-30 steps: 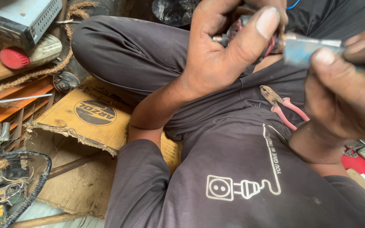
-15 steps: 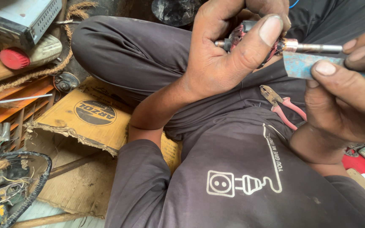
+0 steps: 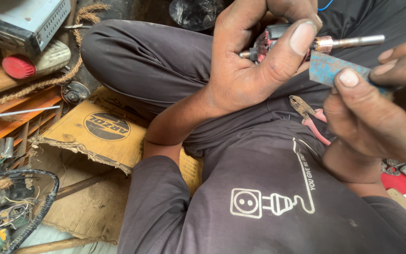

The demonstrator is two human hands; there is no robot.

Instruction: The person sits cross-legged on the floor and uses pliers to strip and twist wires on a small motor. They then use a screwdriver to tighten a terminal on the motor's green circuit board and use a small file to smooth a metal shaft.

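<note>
Cluttered workshop floor lies below, and the person sits cross-legged on it with the work held up over the lap. One armature [image 3: 278, 44] sits in the left hand [image 3: 250, 70], its grip pressed together around the windings with the thumb laid across the front; the copper commutator and the steel shaft [image 3: 353, 41] stick out to the right. The right hand [image 3: 377, 117] pinches one worn blue strip [image 3: 327, 69] between thumb and fingers, its end just under the copper part, touching or nearly so (I cannot tell which).

As a judgement: the strip is thin and held at one end, so it could buckle or slide off the round copper and nick the thumb lying beside it. The armature is gripped by the windings alone, so a hard push on the shaft end could turn it in the hand or scrape the fine wire.

One pair of pink-handled pliers [image 3: 311, 117] rests on the lap below the hands. Further out to the left lie one torn cardboard box [image 3: 90, 136], one orange crate [image 3: 19, 122], one frayed rope [image 3: 48, 82], one bottle with a red cap [image 3: 34, 61], one grey metal case [image 3: 19, 23] and a tangle of wires [image 3: 5, 216].
</note>
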